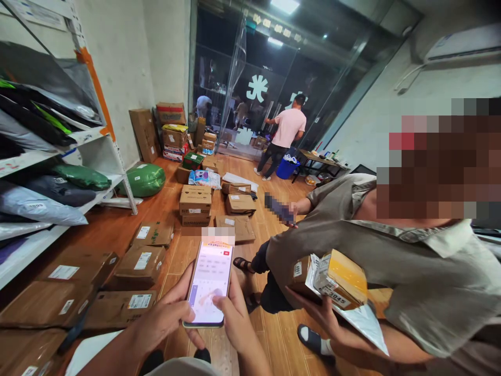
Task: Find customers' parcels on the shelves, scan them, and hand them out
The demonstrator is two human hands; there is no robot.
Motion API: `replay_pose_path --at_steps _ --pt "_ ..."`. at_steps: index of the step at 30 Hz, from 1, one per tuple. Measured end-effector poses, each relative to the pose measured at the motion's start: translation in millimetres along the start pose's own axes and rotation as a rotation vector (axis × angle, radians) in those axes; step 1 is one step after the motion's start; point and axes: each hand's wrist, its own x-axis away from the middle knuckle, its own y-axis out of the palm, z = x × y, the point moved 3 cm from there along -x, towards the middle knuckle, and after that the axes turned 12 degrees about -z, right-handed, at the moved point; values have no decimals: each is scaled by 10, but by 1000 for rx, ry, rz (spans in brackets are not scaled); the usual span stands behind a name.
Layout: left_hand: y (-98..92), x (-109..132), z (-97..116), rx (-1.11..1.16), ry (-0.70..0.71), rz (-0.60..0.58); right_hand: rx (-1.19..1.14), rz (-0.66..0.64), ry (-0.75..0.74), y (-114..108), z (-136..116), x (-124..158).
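A smartphone (207, 287) with a lit white screen is held upright in front of me, low in the middle of the view. My left hand (178, 300) grips its left edge, the thumb over the lower left of the screen. Around the right edge is my right hand (233, 308), with its thumb on the lower screen. An on-screen keyboard appears to fill the lower part, though the thumbs cover some of it. The top of the phone is blurred out.
At right a person in a grey-green shirt (313, 230) carries parcels (340, 277) and a dark phone. Cardboard boxes (141, 263) cover the floor at left and ahead. Shelves (94, 138) with bagged parcels line the left. Another person (287, 128) stands at the glass doors near a blue bin (287, 167).
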Motion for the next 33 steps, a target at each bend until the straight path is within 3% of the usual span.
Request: replay_pose_path --at_steps 7,12,18,24,33 --pt "8 -11 -2 4 -22 10 32 -63 -44 68 -39 -13" --pt "-1 -18 11 -122 -64 85 -67 106 -56 -25 -67 -133" --pt "-29 -25 -25 -67 -54 18 -44 267 -35 -71 -127 -381" --pt "5 32 46 -23 -49 42 92 320 -138 35 -190 -293" --pt "-69 44 55 14 4 14 94 228 -153 105 -90 -257"
